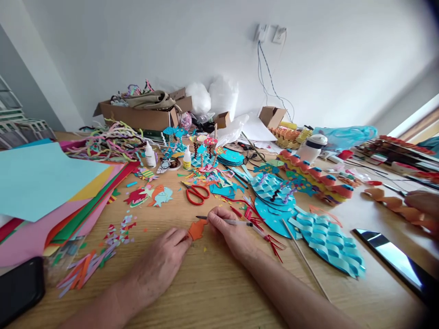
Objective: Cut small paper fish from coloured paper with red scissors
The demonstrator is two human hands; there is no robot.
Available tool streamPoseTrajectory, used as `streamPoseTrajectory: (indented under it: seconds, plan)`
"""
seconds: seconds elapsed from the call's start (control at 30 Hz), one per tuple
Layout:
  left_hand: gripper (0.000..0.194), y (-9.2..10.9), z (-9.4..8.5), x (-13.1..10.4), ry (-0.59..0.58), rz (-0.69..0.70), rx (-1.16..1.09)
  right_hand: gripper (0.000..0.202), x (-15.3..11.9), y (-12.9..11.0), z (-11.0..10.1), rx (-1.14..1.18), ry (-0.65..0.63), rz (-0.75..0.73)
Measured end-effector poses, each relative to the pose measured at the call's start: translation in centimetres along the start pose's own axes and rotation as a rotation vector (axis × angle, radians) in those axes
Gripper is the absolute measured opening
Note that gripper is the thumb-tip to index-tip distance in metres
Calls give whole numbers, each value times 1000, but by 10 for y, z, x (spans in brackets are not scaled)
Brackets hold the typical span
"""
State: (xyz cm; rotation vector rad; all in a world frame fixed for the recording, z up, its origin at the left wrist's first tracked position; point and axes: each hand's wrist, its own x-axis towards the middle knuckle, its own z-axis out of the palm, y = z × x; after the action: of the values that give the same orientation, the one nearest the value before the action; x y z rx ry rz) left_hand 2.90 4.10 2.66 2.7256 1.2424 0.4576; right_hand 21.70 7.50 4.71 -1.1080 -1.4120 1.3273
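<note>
A small orange paper fish (pixel 196 230) lies on the wooden table in front of me. My left hand (pixel 168 256) rests beside it, with the fingertips gripping its left edge. My right hand (pixel 229 230) pinches a pen (pixel 236 222) with a clear barrel, its dark end pointing left above the fish. The fingers of that hand are close to the fish's upper right edge; whether they touch it I cannot tell. Just beyond lie red-handled scissors (pixel 196 195). Cut paper fish (pixel 162 195) in blue, orange and red sit to their left.
Coloured paper sheets (pixel 51 178) and a black phone (pixel 22 283) are at left. Woven blue paper pieces (pixel 329 242), a thin stick (pixel 305 260) and another phone (pixel 394 258) lie right. Glue bottles (pixel 187 159) stand behind. Another person's hand (pixel 423 203) is at far right.
</note>
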Motion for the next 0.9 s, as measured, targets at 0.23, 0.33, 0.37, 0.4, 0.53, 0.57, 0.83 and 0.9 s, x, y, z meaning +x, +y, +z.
streamPoseTrajectory:
  seconds: [0.23,0.33,0.37,0.4,0.53,0.57,0.83,0.9]
  plan:
    - [29,-2,6,-1,32,23,24,7,0,6,1,-171,-64,61]
    - [29,-4,7,-2,20,42,61,9,0,10,4,-269,-34,12]
    - [30,-4,7,-1,12,50,77,10,0,10,5,-305,-26,-8]
    - [31,-4,6,-1,5,59,95,11,0,10,6,-334,-25,-20]
    - [36,-3,7,0,-6,104,165,13,-2,8,8,-402,-43,-28]
    - [36,-4,7,0,-6,112,176,13,-2,8,8,-417,-45,-36]
    - [35,-5,13,-4,6,95,189,13,-1,14,6,-478,-68,-88]
    - [36,-5,14,-4,4,90,189,13,-1,14,6,-480,-63,-86]
